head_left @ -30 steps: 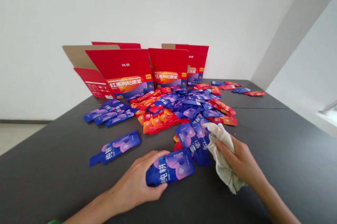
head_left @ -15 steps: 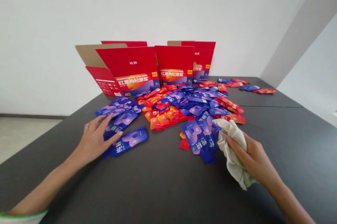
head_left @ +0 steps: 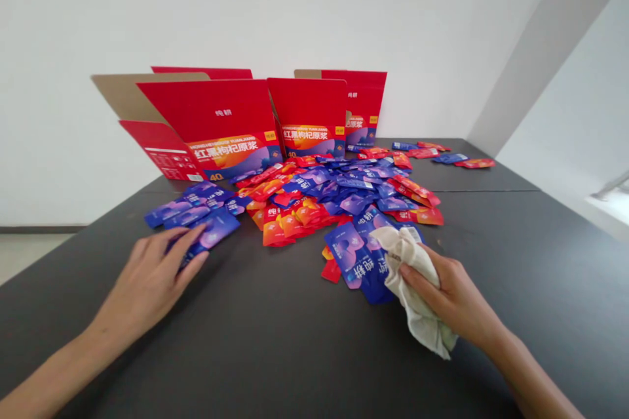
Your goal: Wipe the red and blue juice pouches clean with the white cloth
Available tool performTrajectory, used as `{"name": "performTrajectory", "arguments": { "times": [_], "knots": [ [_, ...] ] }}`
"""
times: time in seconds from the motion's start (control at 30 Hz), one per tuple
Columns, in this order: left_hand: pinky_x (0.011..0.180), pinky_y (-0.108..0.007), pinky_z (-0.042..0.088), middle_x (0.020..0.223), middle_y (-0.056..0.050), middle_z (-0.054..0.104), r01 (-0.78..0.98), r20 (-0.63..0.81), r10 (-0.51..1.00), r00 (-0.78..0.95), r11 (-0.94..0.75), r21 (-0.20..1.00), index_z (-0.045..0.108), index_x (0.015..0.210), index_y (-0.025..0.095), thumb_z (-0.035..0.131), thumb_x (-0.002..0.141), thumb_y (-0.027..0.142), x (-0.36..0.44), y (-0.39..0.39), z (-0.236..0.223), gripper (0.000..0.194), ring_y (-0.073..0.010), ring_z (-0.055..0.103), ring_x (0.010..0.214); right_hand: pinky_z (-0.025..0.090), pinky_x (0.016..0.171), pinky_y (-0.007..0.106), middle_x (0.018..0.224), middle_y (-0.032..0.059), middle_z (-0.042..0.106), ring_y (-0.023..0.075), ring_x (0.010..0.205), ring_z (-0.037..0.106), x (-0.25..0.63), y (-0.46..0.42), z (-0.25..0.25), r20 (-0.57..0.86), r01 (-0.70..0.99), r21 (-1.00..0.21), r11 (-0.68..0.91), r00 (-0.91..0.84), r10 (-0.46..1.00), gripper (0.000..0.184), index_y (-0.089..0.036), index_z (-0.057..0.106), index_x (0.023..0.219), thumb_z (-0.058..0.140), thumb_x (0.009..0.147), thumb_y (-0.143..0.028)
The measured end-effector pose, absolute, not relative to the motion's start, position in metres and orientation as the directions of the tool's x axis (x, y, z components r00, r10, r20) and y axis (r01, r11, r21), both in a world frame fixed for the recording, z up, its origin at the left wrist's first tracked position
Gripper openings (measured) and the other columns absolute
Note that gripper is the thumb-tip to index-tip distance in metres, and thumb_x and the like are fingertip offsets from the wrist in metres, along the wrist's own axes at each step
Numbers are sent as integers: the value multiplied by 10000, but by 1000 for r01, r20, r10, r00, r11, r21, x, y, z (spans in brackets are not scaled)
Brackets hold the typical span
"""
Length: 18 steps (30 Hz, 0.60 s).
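Observation:
At the left of the table, my left hand has its fingers bent over a bunch of blue pouches, the thumb pressed against their near side. More blue pouches lie fanned out just beyond the fingers. A crumpled off-white cloth is gripped in my right hand, thumb on top. The upper end of the cloth covers part of a small group of blue pouches, with red pouches showing under their left side.
A heap of mixed red and blue pouches fills the table's middle. Several red cartons with raised flaps, including a large one, stand behind it near the white wall. Some loose pouches lie at the far right of the dark table.
My left hand has closed round the near blue pouches, and the separate front pouch is now bunched with the others. The view has shifted slightly; my right hand still holds the cloth.

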<state>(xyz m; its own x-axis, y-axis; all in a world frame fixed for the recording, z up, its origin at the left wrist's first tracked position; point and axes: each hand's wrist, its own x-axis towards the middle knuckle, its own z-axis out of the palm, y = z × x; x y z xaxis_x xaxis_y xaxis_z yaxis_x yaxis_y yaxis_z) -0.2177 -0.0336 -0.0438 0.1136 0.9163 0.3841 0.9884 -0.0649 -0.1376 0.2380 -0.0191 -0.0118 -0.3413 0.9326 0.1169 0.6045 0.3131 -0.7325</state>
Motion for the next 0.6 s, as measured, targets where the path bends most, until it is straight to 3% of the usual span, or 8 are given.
{"name": "performTrajectory", "arguments": {
  "times": [0.2,0.37,0.43,0.6],
  "knots": [
    [1049,-451,273,1448,-87,276,976,413,898,151,-69,-207,243,1380,198,346,904,438,-218,8,-19,543,-302,293,1303,353,525,208,662,-14,541,107,567,472,241,-19,-8,132,545,-778,312,-344,930,289,-175,531,836,439,879,-445],
    [1089,-440,181,1447,-111,264,945,453,831,324,-308,-111,230,1395,146,343,912,435,-127,90,39,574,-289,229,1328,356,517,192,674,-15,518,99,584,447,238,-5,-15,45,418,-885,204,-359,932,337,-159,558,822,476,853,-484],
    [1091,-472,153,1447,-141,258,903,332,851,407,-430,-5,261,1384,124,383,898,421,-80,142,54,582,-306,208,1331,373,529,195,693,-10,540,104,601,462,240,3,-20,-36,351,-930,107,-377,926,365,-158,585,846,511,822,-515],
    [977,-443,379,1287,-113,480,818,154,814,560,-573,53,432,1284,175,514,873,377,38,264,57,465,-252,469,1160,455,671,239,924,44,643,171,797,574,249,15,-29,-269,213,-953,-216,-265,926,483,-167,628,1001,602,729,-566]
  ]
}}
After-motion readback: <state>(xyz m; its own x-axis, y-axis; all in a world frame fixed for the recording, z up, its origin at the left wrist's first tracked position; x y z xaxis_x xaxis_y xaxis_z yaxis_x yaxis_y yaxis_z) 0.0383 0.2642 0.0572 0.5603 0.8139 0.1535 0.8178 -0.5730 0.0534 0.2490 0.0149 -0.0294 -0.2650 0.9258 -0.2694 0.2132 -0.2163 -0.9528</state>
